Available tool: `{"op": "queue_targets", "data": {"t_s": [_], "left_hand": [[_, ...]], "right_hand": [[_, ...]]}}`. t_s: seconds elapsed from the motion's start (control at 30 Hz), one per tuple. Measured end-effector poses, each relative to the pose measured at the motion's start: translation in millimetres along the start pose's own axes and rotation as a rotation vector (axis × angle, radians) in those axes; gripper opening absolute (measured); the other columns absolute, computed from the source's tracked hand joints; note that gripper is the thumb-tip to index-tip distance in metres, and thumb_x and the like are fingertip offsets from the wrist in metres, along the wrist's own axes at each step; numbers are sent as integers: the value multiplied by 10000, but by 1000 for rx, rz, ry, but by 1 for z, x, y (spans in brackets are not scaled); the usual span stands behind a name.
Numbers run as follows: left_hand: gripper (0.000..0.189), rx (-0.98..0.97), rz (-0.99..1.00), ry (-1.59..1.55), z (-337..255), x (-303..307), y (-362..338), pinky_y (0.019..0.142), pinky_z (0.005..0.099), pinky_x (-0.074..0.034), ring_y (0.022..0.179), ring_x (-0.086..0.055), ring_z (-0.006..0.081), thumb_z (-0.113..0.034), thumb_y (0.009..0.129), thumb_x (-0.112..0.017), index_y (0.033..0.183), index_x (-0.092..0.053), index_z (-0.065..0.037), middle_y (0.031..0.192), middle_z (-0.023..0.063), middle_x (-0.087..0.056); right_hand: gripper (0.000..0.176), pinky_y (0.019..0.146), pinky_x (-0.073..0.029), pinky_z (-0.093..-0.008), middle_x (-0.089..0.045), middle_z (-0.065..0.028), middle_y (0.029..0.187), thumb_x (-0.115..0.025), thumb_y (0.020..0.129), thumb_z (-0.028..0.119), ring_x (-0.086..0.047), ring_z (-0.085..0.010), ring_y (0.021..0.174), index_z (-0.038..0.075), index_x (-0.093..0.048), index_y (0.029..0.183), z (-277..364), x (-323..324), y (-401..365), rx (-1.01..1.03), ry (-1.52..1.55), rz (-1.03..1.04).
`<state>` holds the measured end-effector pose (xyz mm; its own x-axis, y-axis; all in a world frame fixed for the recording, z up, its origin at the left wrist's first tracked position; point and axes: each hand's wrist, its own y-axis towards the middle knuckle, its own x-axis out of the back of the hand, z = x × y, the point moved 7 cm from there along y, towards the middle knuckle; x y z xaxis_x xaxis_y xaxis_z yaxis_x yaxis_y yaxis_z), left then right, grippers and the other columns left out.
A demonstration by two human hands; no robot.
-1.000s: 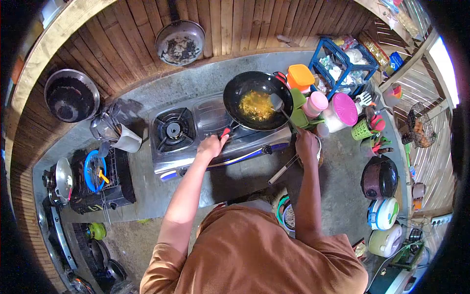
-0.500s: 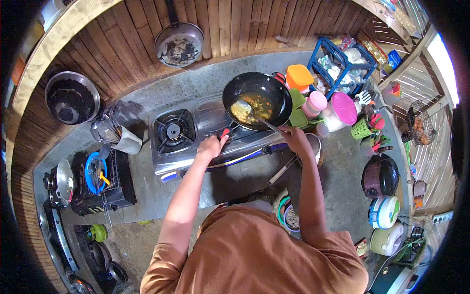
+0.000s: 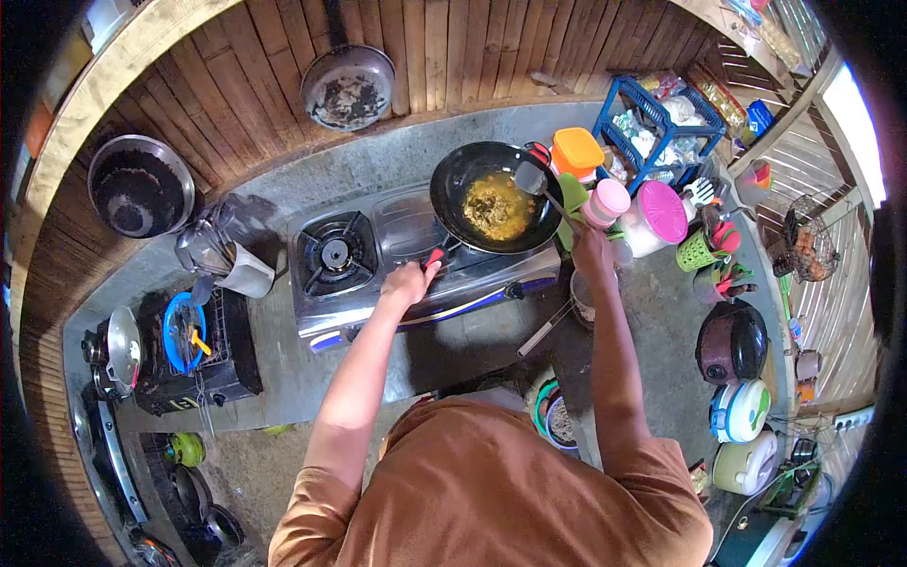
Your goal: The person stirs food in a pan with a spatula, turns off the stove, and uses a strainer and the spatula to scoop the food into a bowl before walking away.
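Note:
A black wok (image 3: 451, 194) stands on the right side of the gas stove (image 3: 416, 317), with a yellowish, bubbling-looking egg mixture (image 3: 496, 210) in its bottom. My left hand (image 3: 408, 283) is closed around the wok's red-tipped handle (image 3: 434, 257) at the near left. In my right hand (image 3: 592, 248) is the handle of a spatula (image 3: 530, 178). Its dark, flat blade hangs over the wok's right inner wall, apart from the yellow food. My right fingers are wrapped round the handle just outside the rim.
The left burner (image 3: 334, 251) is uncovered. Right of the wok stand an orange container (image 3: 577, 149), pink-lidded tubs (image 3: 664, 212) and a blue rack (image 3: 652, 142). A strainer-like pan with a long handle (image 3: 545, 328) lies below my right forearm. A rice cooker (image 3: 732, 342) sits farther right.
My right hand has moved right and up, lifting the spatula from the food at the wok's left to its right side. My left hand stays on the handle.

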<state>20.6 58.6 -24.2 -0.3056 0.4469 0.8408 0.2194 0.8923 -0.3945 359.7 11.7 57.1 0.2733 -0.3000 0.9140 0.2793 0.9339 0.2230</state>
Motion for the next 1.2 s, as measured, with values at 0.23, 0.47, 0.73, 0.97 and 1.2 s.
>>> {"op": "queue_targets", "data": {"t_s": [0.23,0.47,0.73,0.97,1.2], "left_hand": [[688,3,-2,1,1,-1,1,860,436,-432,993,-547,373,-591,857,-297,1001,-589,15,1018,246,-580],[689,9,10,0,-1,1,-1,868,433,-428,995,-547,372,-584,859,-296,995,-590,23,1017,254,-576],[682,3,-8,7,-1,1,0,872,430,-427,1003,-543,370,-580,861,-297,1006,-587,20,1023,251,-575],[688,29,13,1,-1,2,-2,888,428,-415,1028,-530,363,-585,860,-292,1041,-565,20,1062,250,-559],[692,25,28,11,-2,3,-3,889,429,-414,1029,-528,367,-586,862,-283,1046,-560,21,1065,249,-559]], "right_hand": [[262,697,-449,-465,-592,-242,852,-489,757,76,-570,-405,803,71,-613,989,-14,-40,4,59,196,28],[244,704,-466,-399,-610,-238,852,-535,803,111,-606,-358,789,64,-624,1025,18,-42,-9,48,281,212],[247,663,-461,-370,-616,-224,791,-522,830,120,-629,-302,709,63,-614,1052,33,-26,-23,39,556,356],[239,672,-450,-345,-621,-201,816,-547,821,106,-603,-266,744,47,-614,1043,21,8,-9,111,325,172],[245,662,-477,-466,-597,-217,867,-481,799,122,-593,-376,782,70,-578,1018,-18,3,4,97,-134,36]]}}
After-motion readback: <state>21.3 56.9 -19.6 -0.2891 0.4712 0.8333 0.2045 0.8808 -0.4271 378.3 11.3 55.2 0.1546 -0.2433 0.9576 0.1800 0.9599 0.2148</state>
